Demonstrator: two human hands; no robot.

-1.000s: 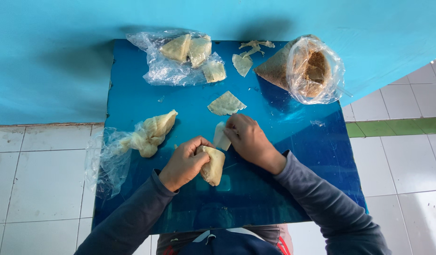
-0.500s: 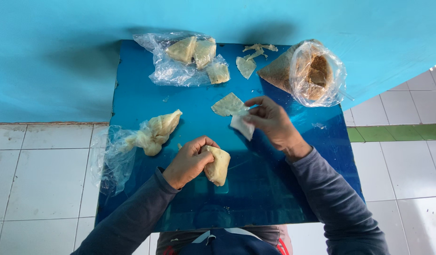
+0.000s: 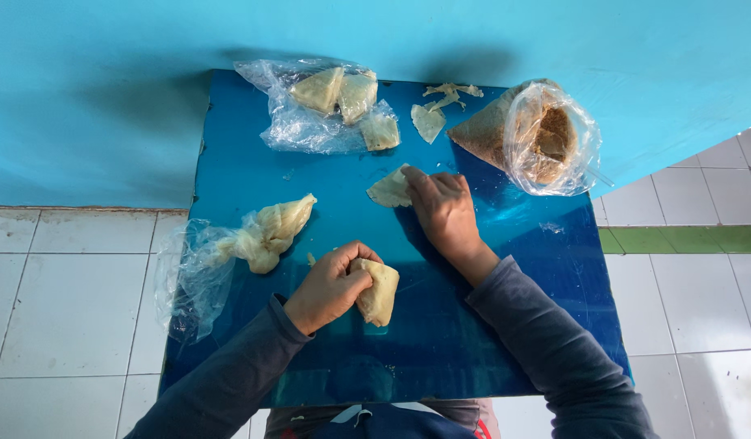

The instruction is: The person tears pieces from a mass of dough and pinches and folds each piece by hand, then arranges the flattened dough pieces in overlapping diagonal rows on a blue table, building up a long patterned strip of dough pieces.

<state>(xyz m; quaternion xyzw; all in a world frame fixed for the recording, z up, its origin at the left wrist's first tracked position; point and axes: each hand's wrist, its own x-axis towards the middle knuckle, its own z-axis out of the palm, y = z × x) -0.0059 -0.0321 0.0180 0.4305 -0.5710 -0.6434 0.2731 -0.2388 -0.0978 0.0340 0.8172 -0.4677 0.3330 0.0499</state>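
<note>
Head view, looking straight down on a glossy blue counter [image 3: 253, 187] set against a turquoise wall. Left hand [image 3: 330, 284], near the middle of the counter toward its near edge, has its grip clenched around a pale folded dough parcel [image 3: 379, 291], which rests on the surface. Right hand [image 3: 444, 211] lies palm-down just beyond it, fingers pressing on a flat pale wrapper piece [image 3: 389, 189] at the counter's centre; its grip is flat and released, not closed around anything. By the left edge, a crumpled clear plastic bag [image 3: 188, 276] holds a twisted pale lump [image 3: 269, 236]. Along the far edge, another clear bag [image 3: 302, 126] contains several triangular parcels [image 3: 339, 91]. Beside it, toward the far right corner, lie small dough scraps [image 3: 432, 118] and an open plastic bag of brown filling [image 3: 530, 134]. White floor tiles [image 3: 66, 301] border both sides of the counter.
</note>
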